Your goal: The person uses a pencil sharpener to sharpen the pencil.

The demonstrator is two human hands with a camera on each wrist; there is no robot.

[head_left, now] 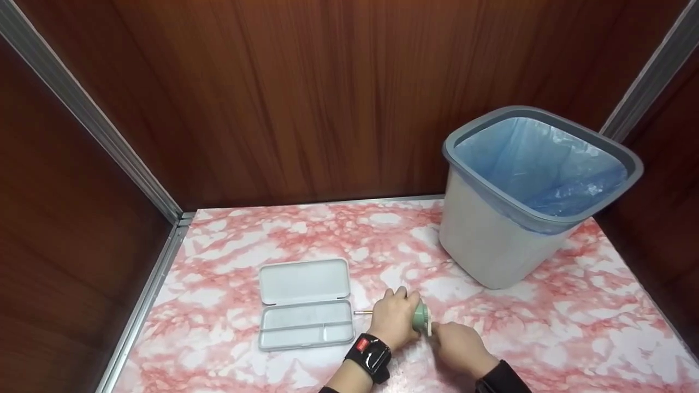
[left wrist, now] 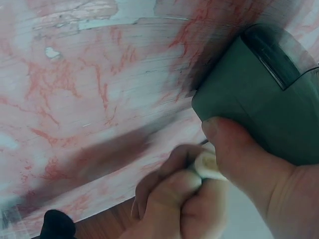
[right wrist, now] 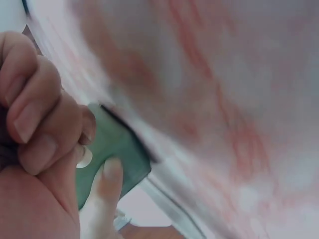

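Observation:
A green hand-crank pencil sharpener (head_left: 420, 317) stands at the front of the table, mostly covered by my left hand (head_left: 394, 319). That hand grips its body, with the thumb (left wrist: 234, 144) pressed on the green side in the left wrist view. A thin pencil (head_left: 363, 313) sticks out to the left from beneath the hand; where its other end goes is hidden. On the sharpener's right side is a pale crank (head_left: 429, 323). My right hand (head_left: 461, 346) has its fingers curled round the crank's white knob (left wrist: 209, 167), which shows between finger and thumb.
A pale grey pencil case (head_left: 304, 281) lies with its lid up, left of the hands. At the back right stands a white bin (head_left: 486, 245) with a grey rim and blue liner. Dark wood panels (head_left: 300, 98) enclose the marbled red-and-white table (head_left: 218, 305).

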